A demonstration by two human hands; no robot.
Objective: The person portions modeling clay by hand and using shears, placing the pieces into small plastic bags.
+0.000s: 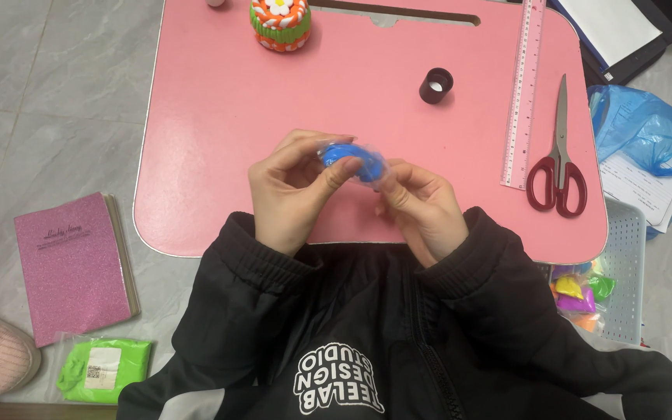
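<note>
Blue clay packet (pixel 351 159), a small lump in clear wrap, is held just above the middle of the pink worktop (pixel 219 140), between both hands. Its long axis runs left to right and tilts slightly down toward the right. The left hand (pixel 293 190) has the larger share: its fingers (pixel 342 173) curl around the packet's left end, thumb pressed on the front. The right hand (pixel 421 206) pinches only the lower right edge of the wrap with its fingertips. Well apart on the worktop lie a pink ruler (pixel 524 93), red-handled scissors (pixel 558 167) and a small black cap (pixel 435 85).
</note>
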